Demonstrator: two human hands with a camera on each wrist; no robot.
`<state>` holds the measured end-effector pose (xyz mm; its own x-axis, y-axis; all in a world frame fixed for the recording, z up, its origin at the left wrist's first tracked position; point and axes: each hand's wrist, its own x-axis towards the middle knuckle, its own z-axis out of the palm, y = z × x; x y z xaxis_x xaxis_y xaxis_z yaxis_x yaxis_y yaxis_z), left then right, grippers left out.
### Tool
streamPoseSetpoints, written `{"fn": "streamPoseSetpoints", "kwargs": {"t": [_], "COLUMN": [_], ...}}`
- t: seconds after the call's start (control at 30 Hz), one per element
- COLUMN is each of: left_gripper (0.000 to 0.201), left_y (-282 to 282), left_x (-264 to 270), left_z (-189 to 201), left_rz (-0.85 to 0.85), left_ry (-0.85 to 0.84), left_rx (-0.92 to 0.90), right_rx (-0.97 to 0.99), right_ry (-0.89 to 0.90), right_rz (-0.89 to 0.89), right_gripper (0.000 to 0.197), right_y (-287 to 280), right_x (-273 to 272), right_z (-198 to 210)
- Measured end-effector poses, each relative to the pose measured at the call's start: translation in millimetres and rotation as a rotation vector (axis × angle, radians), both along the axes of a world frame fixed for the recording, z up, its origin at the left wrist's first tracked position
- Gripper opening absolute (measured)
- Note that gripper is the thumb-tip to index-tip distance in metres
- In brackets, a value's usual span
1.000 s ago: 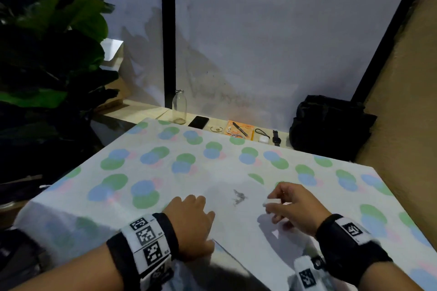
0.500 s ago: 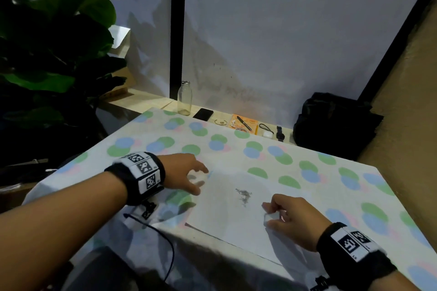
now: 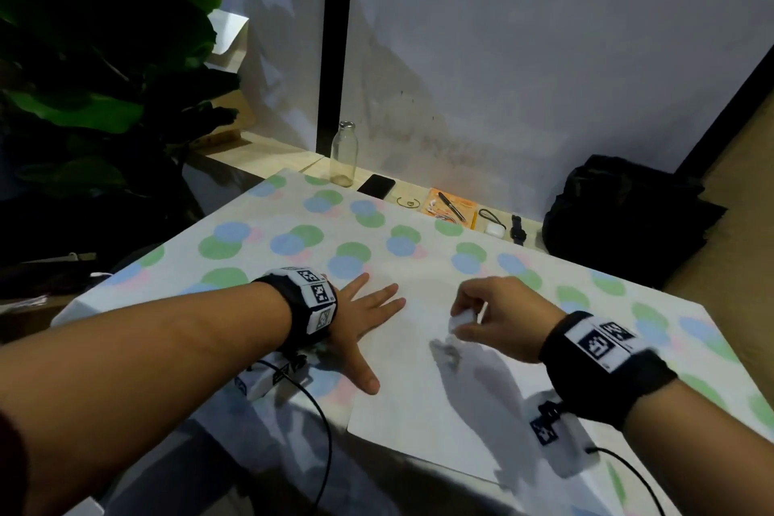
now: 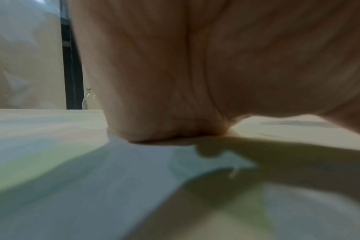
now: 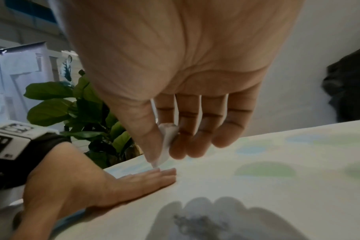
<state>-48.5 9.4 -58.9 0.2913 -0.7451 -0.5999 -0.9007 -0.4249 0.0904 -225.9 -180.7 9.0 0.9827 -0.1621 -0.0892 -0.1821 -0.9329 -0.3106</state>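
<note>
Right grip [image 3: 498, 316] pinches a small white eraser [image 3: 457, 323] just over the grey smudge [image 3: 445, 353]. Left grip [image 3: 363, 320] is flat on the paper [image 3: 419, 423], near edge of the bench [image 3: 557, 264].

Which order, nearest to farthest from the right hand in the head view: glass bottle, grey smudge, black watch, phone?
1. Grey smudge, on the white paper right beside the right hand, which pinches a small white piece.
2. Black watch, on the far ledge beyond the hand.
3. Phone, farther left along that ledge.
4. Glass bottle, leftmost of the four.
</note>
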Motion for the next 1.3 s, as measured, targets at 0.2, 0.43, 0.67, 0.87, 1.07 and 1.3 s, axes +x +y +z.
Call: {"fn": "streamPoseSetpoints", "kwargs": {"t": [0.2,0.43,0.67,0.87,1.07,1.3], "left_gripper": [0.137,0.136,0.14,0.136,0.136,0.13], "left_y": [-1.1,-2.6,-2.6,-1.1,-1.2,-1.8], "left_x": [-1.2,-3.0,-3.4,-3.7,-4.2,-2.8], "left_z": [-4.3,-3.4,-3.4,-6.4,-4.7,-7.2], "left_rz": [0.011,0.024,0.026,0.03,0.014,0.03], "left_ry": [-0.025,-0.019,-0.042,-0.033,-0.044,-0.037], "left_rx": [0.002,-0.016,-0.019,-0.052,-0.047,-0.048], "right_rx": [-0.086,-0.032,-0.009,0.036,0.037,0.034], "right_ry": [0.109,0.152,0.176,0.172,0.111,0.288], "right_rz": [0.059,0.009,-0.039,0.053,-0.101,0.17], "right_gripper": [0.009,0.012,0.016,0.012,0.015,0.012], "right_y": [32.2,42.2,37.1,57.9,39.5,67.5], "right_x": [78.4,83.9,76.5,66.6,86.3,63.8], "right_z": [-26.1,-38.6,-38.9,-45.0,-36.1,-34.7]}}
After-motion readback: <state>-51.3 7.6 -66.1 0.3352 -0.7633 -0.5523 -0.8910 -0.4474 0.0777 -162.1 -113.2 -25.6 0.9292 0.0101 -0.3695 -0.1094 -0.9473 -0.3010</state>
